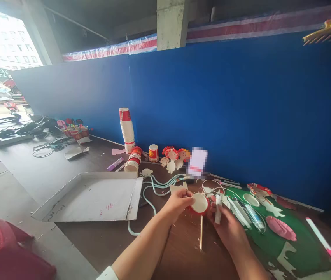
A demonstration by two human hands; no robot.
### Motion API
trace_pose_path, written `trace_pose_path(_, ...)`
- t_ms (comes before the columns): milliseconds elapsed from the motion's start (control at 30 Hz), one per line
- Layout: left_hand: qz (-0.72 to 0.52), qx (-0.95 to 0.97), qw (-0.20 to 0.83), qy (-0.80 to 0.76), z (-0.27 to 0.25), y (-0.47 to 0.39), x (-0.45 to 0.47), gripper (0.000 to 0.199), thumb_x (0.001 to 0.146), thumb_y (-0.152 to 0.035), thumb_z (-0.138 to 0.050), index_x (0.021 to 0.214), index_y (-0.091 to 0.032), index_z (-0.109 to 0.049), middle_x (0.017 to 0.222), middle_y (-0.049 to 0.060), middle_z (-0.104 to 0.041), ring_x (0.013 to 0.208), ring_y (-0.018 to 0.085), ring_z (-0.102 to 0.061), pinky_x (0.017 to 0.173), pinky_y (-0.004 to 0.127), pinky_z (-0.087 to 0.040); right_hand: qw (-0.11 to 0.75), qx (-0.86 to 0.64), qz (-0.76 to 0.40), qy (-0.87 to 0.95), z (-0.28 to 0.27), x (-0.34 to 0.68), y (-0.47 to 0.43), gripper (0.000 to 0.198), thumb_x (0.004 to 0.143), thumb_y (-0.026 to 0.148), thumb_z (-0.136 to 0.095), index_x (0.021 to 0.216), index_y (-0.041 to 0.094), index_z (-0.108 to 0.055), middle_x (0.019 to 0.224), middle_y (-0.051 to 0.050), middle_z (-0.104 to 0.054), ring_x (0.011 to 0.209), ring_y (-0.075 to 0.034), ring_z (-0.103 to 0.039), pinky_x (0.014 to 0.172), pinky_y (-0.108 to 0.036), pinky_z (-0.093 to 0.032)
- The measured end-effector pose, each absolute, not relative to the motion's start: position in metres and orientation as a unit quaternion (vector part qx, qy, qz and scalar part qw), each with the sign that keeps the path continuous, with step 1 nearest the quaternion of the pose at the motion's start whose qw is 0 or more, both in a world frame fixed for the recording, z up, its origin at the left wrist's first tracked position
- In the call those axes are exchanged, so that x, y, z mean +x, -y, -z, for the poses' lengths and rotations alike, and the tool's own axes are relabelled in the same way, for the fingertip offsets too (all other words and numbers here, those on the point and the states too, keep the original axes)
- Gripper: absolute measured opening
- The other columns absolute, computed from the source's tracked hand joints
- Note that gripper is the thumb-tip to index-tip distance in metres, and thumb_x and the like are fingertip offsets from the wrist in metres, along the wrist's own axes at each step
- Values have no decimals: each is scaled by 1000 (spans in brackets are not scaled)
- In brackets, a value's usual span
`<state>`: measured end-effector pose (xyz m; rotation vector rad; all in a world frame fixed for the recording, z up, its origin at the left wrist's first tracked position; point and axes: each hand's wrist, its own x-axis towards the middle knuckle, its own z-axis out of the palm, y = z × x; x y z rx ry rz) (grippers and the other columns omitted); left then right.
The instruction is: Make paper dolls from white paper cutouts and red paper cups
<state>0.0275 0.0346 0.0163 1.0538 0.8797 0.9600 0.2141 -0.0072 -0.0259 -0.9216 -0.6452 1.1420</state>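
Note:
My left hand (179,203) pinches the edge of a round cream paper disc (199,203) with red around its lower rim. A thin wooden stick (201,233) extends down below the disc; whether it is fixed there I cannot tell. Close by on the right, my right hand (228,223) is closed around a small white tube (218,210), held upright. Beside that hand, a clear-and-blue tube (255,219), a white paper ring (251,200) and a pink fluted paper piece (281,228) lie on a green mat (263,247).
A shallow white box lid (95,198) lies left of my hands. Behind it stand a tall paper cup stack (127,132) and red-haired paper figures (171,157). Pale blue cables (156,182) cross the table. A pink-and-white marker (325,241) lies right; a blue panel (235,109) rises behind.

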Motion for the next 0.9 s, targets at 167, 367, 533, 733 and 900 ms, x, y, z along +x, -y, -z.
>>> trace_pose_path(167, -454, 398, 709, -365, -6, -33, 46, 34, 57, -32, -78, 73, -16, -53, 62, -3, -54, 55, 8, -46, 55, 21, -32, 712, -415, -522, 222, 18, 222, 5, 34, 69, 37, -78, 100, 26, -71, 99, -1, -74, 98, -21, -68, 84, -35, -57)
trace_pose_path(367, -465, 375, 724, -345, 9, -37, 45, 45, 49, -35, -86, 73, -15, -54, 60, -4, -53, 53, 6, -46, 52, 20, -30, 738, -433, -464, 230, 9, 224, 6, 35, 69, 51, -77, 90, 24, -69, 98, -3, -75, 107, -23, -65, 96, -39, -46)
trace_pose_path(533, -427, 365, 755, -338, 15, -40, 40, 49, 47, -38, -88, 75, -15, -55, 63, -3, -55, 50, 5, -47, 44, 19, -25, 743, -423, -438, 277, 3, 218, 10, 33, 70, 50, -77, 87, 24, -68, 90, 0, -70, 87, -16, -62, 74, -28, -48)
trace_pose_path(733, -404, 381, 767, -321, 20, -43, 42, 48, 50, -38, -86, 77, -15, -54, 65, -2, -57, 48, 6, -48, 44, 20, -30, 724, -442, -411, 334, 3, 211, 17, 27, 75, 45, -76, 90, 25, -68, 90, 0, -68, 68, -13, -57, 62, -26, -47)
trace_pose_path(900, -388, 410, 745, -356, 19, -41, 44, 39, 55, -33, -83, 78, -14, -57, 60, -3, -55, 50, 6, -47, 49, 20, -32, 664, -527, -295, 441, 9, 205, 23, 25, 81, 47, -70, 80, 23, -69, 103, -8, -71, 90, -23, -65, 82, -37, -53)
